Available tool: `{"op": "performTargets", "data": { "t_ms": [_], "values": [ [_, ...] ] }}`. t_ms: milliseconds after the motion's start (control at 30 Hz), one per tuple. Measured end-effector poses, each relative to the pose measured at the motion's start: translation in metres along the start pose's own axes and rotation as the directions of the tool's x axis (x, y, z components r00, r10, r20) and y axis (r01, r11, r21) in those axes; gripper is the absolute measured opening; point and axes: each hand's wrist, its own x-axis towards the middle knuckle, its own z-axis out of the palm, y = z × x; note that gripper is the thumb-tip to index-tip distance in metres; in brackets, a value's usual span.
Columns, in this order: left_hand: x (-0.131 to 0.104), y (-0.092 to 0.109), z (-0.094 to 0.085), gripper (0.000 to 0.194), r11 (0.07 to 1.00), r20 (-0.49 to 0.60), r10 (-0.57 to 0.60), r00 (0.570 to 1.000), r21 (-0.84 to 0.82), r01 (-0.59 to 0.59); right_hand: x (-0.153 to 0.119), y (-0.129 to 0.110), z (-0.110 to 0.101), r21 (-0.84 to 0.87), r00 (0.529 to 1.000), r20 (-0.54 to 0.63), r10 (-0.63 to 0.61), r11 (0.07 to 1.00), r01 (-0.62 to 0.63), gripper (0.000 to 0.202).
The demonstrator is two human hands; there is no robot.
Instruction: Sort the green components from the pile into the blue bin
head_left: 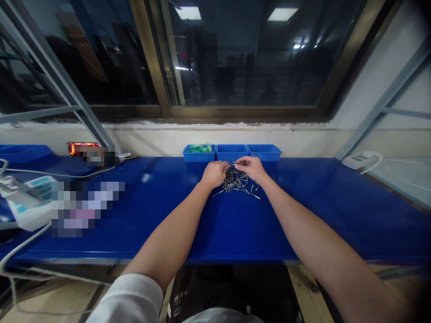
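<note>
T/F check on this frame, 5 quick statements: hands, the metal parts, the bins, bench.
1. Both hands, left hand and right hand, are at the pile of small metal pins. True.
2. The pins lie inside a blue bin. False: they lie loose on the blue bench top, in front of the bins.
3. Three blue bins stand in a row against the wall. True.
4. All three bins hold green items. False: only the leftmost bin shows green contents.
5. A white power strip sits at the far right. True.
</note>
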Motion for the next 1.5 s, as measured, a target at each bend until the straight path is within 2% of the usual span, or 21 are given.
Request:
{"op": "performTargets", "data": {
  "t_ms": [233, 333, 467, 600, 800, 933, 1033, 1133, 1200, 1267, 1333, 1500],
  "values": [
    [0.000, 0.001, -0.001, 0.029, 1.000, 0.032, -0.017, 0.999, -0.007, 0.018, -0.003, -0.006, -0.003, 0.081, 0.999, 0.033, 0.013, 0.997, -0.015, 0.019],
    [-0.001, 0.001, -0.001, 0.029, 0.999, -0.010, -0.036, 0.999, -0.020, 0.035, -0.002, -0.004, -0.004, 0.039, 1.000, -0.001, -0.001, 0.999, 0.001, 0.020],
    [-0.002, 0.000, 0.002, 0.039, 0.992, -0.090, -0.124, 0.988, -0.026, 0.122, 0.000, 0.002, -0.009, -0.210, 0.978, -0.189, -0.084, 0.977, 0.043, 0.024],
    [-0.002, -0.003, 0.005, 0.039, 0.984, -0.056, -0.176, 0.983, 0.015, 0.177, 0.002, 0.009, -0.018, -0.542, 0.934, -0.288, -0.212, 0.840, 0.024, 0.033],
    [-0.003, -0.004, 0.006, 0.040, 0.976, 0.038, -0.214, 0.976, 0.058, 0.211, 0.007, 0.022, -0.030, -0.676, 0.932, -0.349, -0.095, 0.715, -0.180, 0.058],
    [-0.004, -0.003, 0.005, 0.045, 0.976, 0.089, -0.215, 0.972, 0.033, 0.213, 0.010, 0.036, -0.035, -0.672, 0.956, -0.294, -0.012, 0.713, -0.198, 0.073],
    [-0.005, -0.002, 0.005, 0.053, 0.978, 0.149, -0.205, 0.967, -0.004, 0.208, 0.010, 0.038, -0.033, -0.672, 0.966, -0.258, -0.016, 0.722, -0.167, 0.073],
    [-0.007, 0.000, 0.005, 0.066, 0.983, 0.237, -0.171, 0.956, -0.028, 0.183, 0.007, 0.029, -0.027, -0.686, 0.967, -0.228, -0.115, 0.724, -0.076, 0.060],
    [-0.008, 0.001, 0.005, 0.074, 0.984, 0.296, -0.163, 0.941, -0.016, 0.176, 0.003, 0.022, -0.022, -0.681, 0.980, -0.138, -0.146, 0.732, 0.013, 0.045],
    [-0.009, 0.001, 0.005, 0.079, 0.985, 0.341, -0.165, 0.926, 0.004, 0.174, -0.002, 0.016, -0.017, -0.659, 0.994, 0.037, -0.102, 0.746, 0.101, 0.032],
    [-0.009, 0.001, 0.006, 0.079, 0.986, 0.361, -0.157, 0.919, 0.014, 0.163, -0.006, 0.014, -0.014, -0.651, 0.988, 0.152, -0.033, 0.749, 0.125, 0.025],
    [-0.009, -0.001, 0.007, 0.078, 0.990, 0.373, -0.134, 0.918, 0.011, 0.140, -0.008, 0.017, -0.011, -0.622, 0.968, 0.248, 0.048, 0.773, 0.121, 0.013]
  ]
}}
